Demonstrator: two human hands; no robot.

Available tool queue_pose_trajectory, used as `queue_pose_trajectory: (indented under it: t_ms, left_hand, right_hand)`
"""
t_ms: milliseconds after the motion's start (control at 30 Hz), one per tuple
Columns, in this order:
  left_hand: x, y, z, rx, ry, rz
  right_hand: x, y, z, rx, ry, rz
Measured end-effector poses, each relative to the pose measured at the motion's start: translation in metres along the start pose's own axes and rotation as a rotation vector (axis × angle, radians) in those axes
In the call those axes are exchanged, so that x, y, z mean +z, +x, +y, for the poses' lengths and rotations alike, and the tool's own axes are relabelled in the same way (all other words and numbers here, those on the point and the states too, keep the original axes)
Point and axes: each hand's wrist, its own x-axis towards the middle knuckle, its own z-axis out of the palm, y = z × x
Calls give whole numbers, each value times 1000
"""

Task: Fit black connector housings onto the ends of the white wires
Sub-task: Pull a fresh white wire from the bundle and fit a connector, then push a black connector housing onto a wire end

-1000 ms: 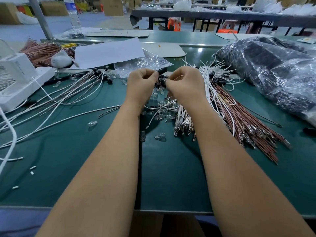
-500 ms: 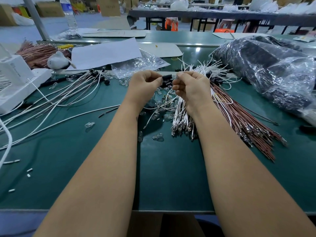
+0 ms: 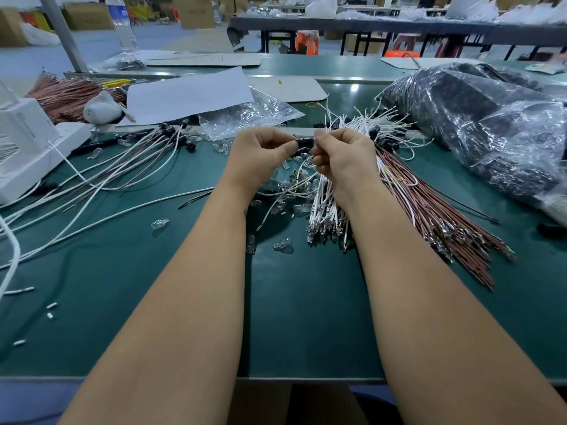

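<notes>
Above the middle of the green table (image 3: pixel 291 317), the left hand (image 3: pixel 260 157) and right hand (image 3: pixel 343 157) have their fingers curled, pinching a black connector housing (image 3: pixel 304 142) between them. White wires (image 3: pixel 325 197) lie bundled under the right hand, brown wires (image 3: pixel 435 216) just right of them. Finished leads (image 3: pixel 129 167) fan out at left.

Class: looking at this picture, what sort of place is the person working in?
Probably a factory assembly hall: loose bundles of white wires and red-brown wires on a green workbench, and long work tables behind.
</notes>
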Motion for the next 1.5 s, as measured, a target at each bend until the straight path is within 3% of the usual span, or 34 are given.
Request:
queue_pose_trajectory:
  t_ms: [467, 667, 867, 1067, 1233, 1333, 1400, 1500]
  left_hand:
    - [1, -2, -2, -44, -54, -18]
    - [5, -3, 2, -44, -49, -9]
    - [1, -1, 1, -40, -35, 52]
    - [-4, 3, 8, -30, 26, 29]
    - [-19, 2, 10, 0, 232, 38]
    - [-30, 2, 11, 106, 384, 220]
    - [-42, 4, 8, 121, 562, 483]
    - [-59, 4, 2, -36, 766, 895]
  right_hand:
    - [-3, -1, 1, -18, -24, -133]
    - [-1, 2, 1, -30, -27, -84]
    - [7, 3, -2, 106, 225, -73]
    - [9, 1, 2, -88, 33, -46]
    - [9, -3, -2, -147, 68, 22]
    - [8, -3, -1, -226, -260, 15]
    - [6, -2, 2, -306, -539, 46]
    - [-1, 4, 5, -346, -820, 161]
